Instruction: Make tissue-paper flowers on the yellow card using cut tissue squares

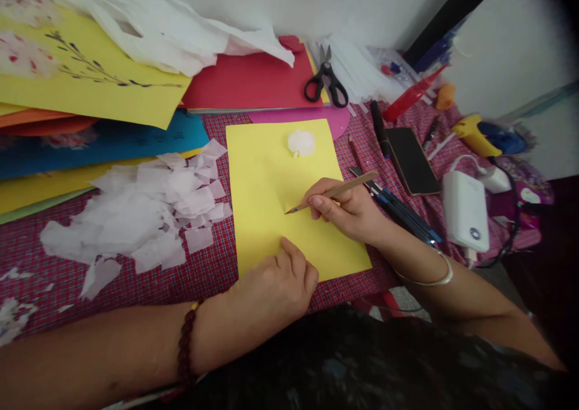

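Observation:
My right hand (346, 211) pinches a slim wooden pencil (346, 186), its point on or just above the middle of a yellow sheet of paper (257, 175). Loosely curled, my left hand (283, 277) rests on the sheet's lower edge, its index finger reaching a little forward on the paper; I see nothing held in it. Near the sheet's top right lies a white tissue-paper blob (301, 143). To the left, a heap of cut white tissue pieces (149, 211) touches or nearly touches the sheet's left edge.
Black-handled scissors (325, 81) lie on red paper (253, 81) behind the sheet. To the right are pens (402, 214), a dark phone-like slab (412, 160), a red tube (414, 93) and a white power bank (465, 208). Coloured sheets (104, 96) stack at the left.

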`<state>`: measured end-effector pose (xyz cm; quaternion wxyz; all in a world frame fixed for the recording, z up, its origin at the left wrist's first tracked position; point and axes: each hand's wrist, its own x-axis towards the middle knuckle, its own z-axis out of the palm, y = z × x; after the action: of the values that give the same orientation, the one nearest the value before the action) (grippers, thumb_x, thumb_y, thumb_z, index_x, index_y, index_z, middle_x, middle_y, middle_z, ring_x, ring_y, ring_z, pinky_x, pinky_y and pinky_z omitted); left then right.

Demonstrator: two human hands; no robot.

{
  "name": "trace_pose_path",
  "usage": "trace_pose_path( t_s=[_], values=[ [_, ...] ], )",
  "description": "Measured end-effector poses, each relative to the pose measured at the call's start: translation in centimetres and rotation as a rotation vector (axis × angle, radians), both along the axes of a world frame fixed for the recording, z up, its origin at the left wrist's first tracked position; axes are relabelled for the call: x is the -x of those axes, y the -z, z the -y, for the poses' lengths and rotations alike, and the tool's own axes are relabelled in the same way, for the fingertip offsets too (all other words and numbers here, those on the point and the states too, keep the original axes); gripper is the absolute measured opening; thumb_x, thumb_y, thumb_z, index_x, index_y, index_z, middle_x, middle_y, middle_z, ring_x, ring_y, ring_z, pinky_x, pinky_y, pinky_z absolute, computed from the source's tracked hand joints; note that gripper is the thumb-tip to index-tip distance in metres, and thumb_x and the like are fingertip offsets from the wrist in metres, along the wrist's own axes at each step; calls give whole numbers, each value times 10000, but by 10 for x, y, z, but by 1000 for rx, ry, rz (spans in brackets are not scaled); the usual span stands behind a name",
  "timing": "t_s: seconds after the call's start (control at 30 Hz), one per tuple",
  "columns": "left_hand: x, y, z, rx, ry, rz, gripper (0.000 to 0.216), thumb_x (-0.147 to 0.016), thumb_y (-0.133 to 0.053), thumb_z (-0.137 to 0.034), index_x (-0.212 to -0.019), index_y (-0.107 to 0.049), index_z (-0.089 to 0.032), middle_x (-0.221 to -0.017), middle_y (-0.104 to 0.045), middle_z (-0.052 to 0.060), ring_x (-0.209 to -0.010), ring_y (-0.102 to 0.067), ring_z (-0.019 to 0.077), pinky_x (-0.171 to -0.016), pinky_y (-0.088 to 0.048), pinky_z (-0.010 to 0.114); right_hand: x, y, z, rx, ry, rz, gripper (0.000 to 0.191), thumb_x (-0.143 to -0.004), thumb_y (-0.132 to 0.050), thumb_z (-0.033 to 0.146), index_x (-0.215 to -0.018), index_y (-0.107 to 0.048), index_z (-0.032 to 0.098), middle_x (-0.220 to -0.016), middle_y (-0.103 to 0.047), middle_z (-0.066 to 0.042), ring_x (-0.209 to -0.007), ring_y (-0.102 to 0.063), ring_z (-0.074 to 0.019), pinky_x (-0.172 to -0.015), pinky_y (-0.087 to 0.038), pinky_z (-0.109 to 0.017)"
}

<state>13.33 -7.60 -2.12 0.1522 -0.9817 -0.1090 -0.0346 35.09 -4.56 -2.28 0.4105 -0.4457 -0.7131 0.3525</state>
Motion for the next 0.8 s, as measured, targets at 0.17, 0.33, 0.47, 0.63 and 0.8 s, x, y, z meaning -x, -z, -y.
trace_pose_path(
  t_s=[0.17,0.33,0.47,0.63,0.8],
  values=[
    [1,3,0,-15,-4,27,141,-859,-484,-85,-958,-585,-87,-996,-741,280,-606,-679,195,-491,-435,257,1,0,3,100,-83,-102,219,-1011,-552,289,-857,-644,163,-737,-630,-3,-610,-577,-78,-554,-457,-210],
    [0,7,1,-39,-8,64,149,-868,-474,-100,-956,-593,-83,-1003,-741,284,-649,-703,214,-493,-443,261,2,1,2,177,-208,-118,207,-1014,-540,309,-928,-650,156,-743,-627,0,-633,-594,-82,-566,-481,-208],
    [0,6,0,-25,-3,58,131,-865,-478,-91,-936,-588,-93,-984,-748,271,-611,-691,201,-480,-437,252,0,1,-2,152,-128,-111,263,-1008,-552,300,-790,-613,167,-698,-607,12,-585,-556,-68,-542,-451,-206],
    [-1,5,-1,-31,0,44,138,-860,-490,-80,-941,-601,-87,-990,-750,266,-589,-676,187,-488,-450,250,-5,1,-5,85,31,-56,273,-1003,-565,350,-812,-626,164,-661,-598,18,-543,-539,-73,-498,-414,-215],
    [-1,5,0,-47,-5,42,141,-854,-498,-78,-945,-606,-84,-976,-752,256,-587,-676,189,-487,-451,250,-8,4,-7,-30,233,-82,292,-996,-567,410,-844,-649,175,-639,-578,27,-523,-528,-78,-483,-400,-223]
  ],
)
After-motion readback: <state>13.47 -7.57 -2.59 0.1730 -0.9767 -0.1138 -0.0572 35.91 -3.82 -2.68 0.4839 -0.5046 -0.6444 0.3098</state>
